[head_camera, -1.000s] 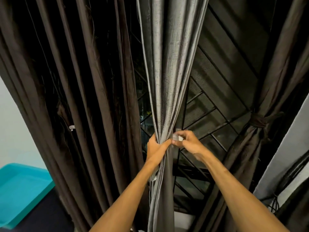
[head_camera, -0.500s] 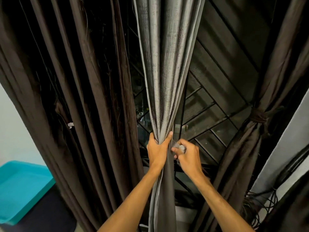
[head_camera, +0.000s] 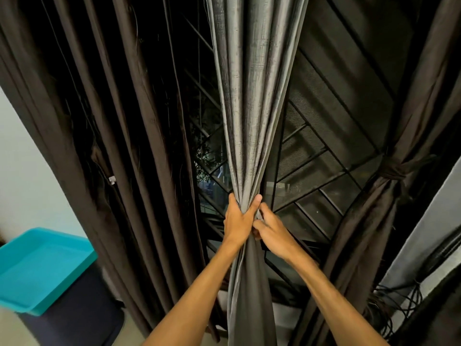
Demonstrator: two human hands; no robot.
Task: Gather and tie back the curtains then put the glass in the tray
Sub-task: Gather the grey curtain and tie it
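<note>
Left hand point(head_camera: 238, 221) grips the gathered grey curtain point(head_camera: 254, 96) tightly. Right hand point(head_camera: 273, 232) curls just beside it; what it holds, I cannot tell. If the left grip loosens, the folds could spill.

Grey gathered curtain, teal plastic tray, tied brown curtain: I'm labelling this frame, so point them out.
Grey gathered curtain point(head_camera: 252, 108): head view, its upper folds.
Teal plastic tray point(head_camera: 42, 268): head view, bare inner floor.
Tied brown curtain point(head_camera: 393, 169): head view, its tie band.
</note>
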